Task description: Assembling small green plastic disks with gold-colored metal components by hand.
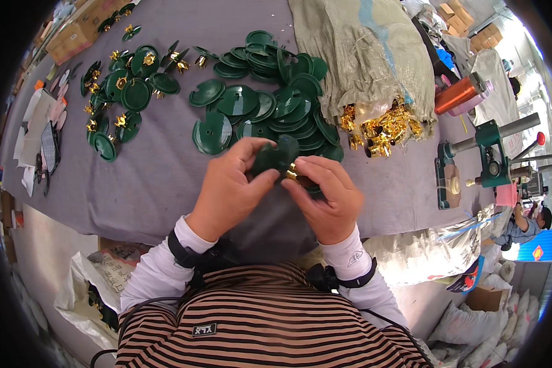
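Observation:
Between thumb and fingers my left hand point(234, 184) grips a dark green plastic disc point(276, 154), tilted above the near edge of the table. My right hand point(328, 195) pinches a small shiny gold metal fitting point(292, 172) close against the disc; whether the two are joined I cannot tell. Just beyond my hands lies a heap of plain green discs point(288, 113). Farther left sits a group of green discs with gold fittings on them point(135, 94). To the right, loose gold fittings point(383, 130) spill from the mouth of a woven sack point(356, 67).
A green hand press point(490, 153) stands on the table's right side, near an orange cylinder point(457, 95). Papers and cards point(40, 132) lie at the left edge. An open white sack point(92, 288) is on the floor at lower left. Another person point(521, 224) is at far right.

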Motion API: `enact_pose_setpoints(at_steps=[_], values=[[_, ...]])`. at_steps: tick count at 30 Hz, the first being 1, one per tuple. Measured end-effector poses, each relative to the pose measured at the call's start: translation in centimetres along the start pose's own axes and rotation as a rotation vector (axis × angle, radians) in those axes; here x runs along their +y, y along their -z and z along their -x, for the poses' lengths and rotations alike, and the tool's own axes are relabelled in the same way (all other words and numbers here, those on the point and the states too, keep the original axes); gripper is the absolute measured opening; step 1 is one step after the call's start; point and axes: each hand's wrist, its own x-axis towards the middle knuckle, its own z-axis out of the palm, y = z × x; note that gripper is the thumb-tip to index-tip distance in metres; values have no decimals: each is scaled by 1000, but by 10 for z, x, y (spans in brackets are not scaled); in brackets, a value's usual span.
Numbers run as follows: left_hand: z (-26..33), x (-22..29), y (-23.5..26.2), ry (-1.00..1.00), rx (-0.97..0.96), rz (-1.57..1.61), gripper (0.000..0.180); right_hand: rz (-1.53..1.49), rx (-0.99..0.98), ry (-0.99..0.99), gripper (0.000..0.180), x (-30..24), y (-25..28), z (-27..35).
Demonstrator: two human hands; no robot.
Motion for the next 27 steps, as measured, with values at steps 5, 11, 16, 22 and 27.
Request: enact_pose_setpoints(at_steps=[5, 11, 16, 22, 27], values=[[9, -2, -9, -29, -3, -88, 38, 83, 3, 84, 34, 2, 0, 2], [21, -8, -17, -472, 81, -469, 38, -421, 54, -490, 32, 0, -1, 15], [20, -8, -16, -575, 93, -552, 39, -260, 66, -351, 30, -5, -4, 17], [11, -9, 20, -512, 106, -656, 34, -774, -76, -732, 34, -5, -18, 11], [-49, 25, 138, -288, 535, -719, 35, -308, -61, -308, 37, 14, 12, -9]])
